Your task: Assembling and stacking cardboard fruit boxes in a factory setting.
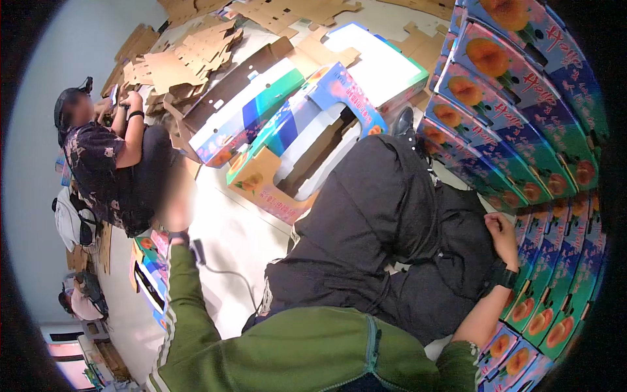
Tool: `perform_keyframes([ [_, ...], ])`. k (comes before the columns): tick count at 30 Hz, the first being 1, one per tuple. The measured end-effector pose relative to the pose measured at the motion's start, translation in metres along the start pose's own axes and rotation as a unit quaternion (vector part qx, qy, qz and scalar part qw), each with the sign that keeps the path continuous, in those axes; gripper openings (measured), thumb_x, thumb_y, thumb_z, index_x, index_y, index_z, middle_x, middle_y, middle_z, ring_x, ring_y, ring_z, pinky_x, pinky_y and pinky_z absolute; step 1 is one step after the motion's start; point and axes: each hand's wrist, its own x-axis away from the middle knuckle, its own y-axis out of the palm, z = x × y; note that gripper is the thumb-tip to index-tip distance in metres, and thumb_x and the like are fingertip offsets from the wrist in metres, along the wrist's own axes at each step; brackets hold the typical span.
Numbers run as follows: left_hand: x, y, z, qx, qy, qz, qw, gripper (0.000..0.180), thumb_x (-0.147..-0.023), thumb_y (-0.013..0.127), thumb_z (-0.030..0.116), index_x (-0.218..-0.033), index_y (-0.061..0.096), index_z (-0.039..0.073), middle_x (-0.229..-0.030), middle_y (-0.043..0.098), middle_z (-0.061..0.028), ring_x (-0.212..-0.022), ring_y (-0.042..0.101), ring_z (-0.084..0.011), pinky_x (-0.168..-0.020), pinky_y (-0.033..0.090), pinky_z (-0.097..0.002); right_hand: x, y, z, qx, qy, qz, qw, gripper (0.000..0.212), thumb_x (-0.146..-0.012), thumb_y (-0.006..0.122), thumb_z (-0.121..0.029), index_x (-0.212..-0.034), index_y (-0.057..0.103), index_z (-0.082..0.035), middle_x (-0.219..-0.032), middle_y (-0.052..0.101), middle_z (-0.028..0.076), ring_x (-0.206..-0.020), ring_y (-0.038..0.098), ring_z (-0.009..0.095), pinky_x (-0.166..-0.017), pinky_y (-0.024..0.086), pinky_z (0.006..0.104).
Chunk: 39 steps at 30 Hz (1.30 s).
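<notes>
Head view: one left hand [175, 210], blurred, was stretched out at left beyond a dark wristband [177, 236]; whether it was open, closed or gripping could not be told. One right hand [501, 236], loosely curled with nothing visible in its grasp, rested on the black trousers [366, 209] of the seated wearer, just beside the stacked cartons [496, 91]. Cartons, stacked: printed in blue, pink and green with orange fruit, in rows along the right side. Cartons, open: one printed carton [279, 134] with a cut-out panel, on the pale floor [225, 225] directly before the knees; a second open carton [261, 104] just beyond it. One small printed carton [151, 281], beside the green left sleeve [186, 294]. One dark cable [235, 273], on the floor near that sleeve. Flattened brown cardboard [179, 68], heaped at the far left. One co-worker [98, 157] in a dark patterned shirt, seated at left, both hands raised. One white-and-black bag [68, 219], behind the co-worker.
</notes>
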Motion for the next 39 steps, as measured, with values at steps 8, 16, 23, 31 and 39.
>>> perform_keyframes([
  [8, 0.087, -0.145, -0.001, -0.547, -0.276, 0.056, 0.788, 0.09, -0.066, 0.08, 0.053, -0.137, 0.046, 0.01, -0.128, 0.06, -0.0175, -0.113, 0.061, -0.0384, -0.094, 0.049, -0.0545, 0.003, 0.004, 0.008, 0.057, -0.029, 0.026, 0.998, 0.025, -0.099, 0.062, -0.027, -0.109, 0.065, -0.004, -0.1, 0.067, 0.008, -0.096, 0.061, 0.018, -0.088, 0.045, 0.031],
  [16, 0.13, -0.158, -0.055, -0.32, -0.386, 0.017, 0.865, 0.116, -0.056, 0.087, 0.052, -0.15, 0.035, 0.007, -0.142, 0.041, -0.0344, -0.126, 0.048, -0.0492, -0.109, 0.041, -0.0499, -0.013, 0.004, 0.032, 0.024, -0.032, 0.01, 0.999, 0.029, -0.101, 0.058, -0.032, -0.107, 0.065, -0.004, -0.107, 0.067, 0.008, -0.101, 0.062, 0.023, -0.093, 0.044, 0.0347],
  [23, 0.136, -0.159, -0.065, -0.196, -0.428, 0.054, 0.881, 0.128, -0.05, 0.087, 0.043, -0.146, 0.026, -0.017, -0.147, 0.04, -0.0335, -0.134, 0.044, -0.0403, -0.112, 0.035, -0.041, -0.011, 0.007, 0.026, 0.058, -0.034, 0.013, 0.998, 0.033, -0.1, 0.059, -0.035, -0.109, 0.065, -0.004, -0.107, 0.066, 0.009, -0.103, 0.061, 0.021, -0.096, 0.042, 0.0333],
  [31, 0.184, -0.158, 0.11, -0.059, -0.198, 0.084, 0.975, 0.098, -0.062, 0.084, 0.021, -0.145, 0.039, -0.006, -0.133, 0.057, -0.0221, -0.119, 0.057, -0.0316, -0.102, 0.044, -0.038, -0.016, 0.009, 0.016, 0.088, -0.042, 0.004, 0.995, 0.025, -0.1, 0.06, -0.028, -0.106, 0.064, -0.004, -0.1, 0.065, 0.009, -0.097, 0.061, 0.02, -0.089, 0.045, 0.0324],
  [39, 0.166, -0.143, 0.331, -0.101, 0.192, 0.156, 0.964, 0.102, -0.064, 0.084, 0.016, -0.151, 0.033, 0.002, -0.147, 0.046, -0.0173, -0.129, 0.048, -0.0275, -0.111, 0.036, -0.0387, -0.008, 0.0, 0.02, 0.103, -0.067, 0.042, 0.992, 0.022, -0.096, 0.062, -0.025, -0.104, 0.066, -0.004, -0.096, 0.067, 0.01, -0.091, 0.063, 0.02, -0.085, 0.047, 0.0337],
])
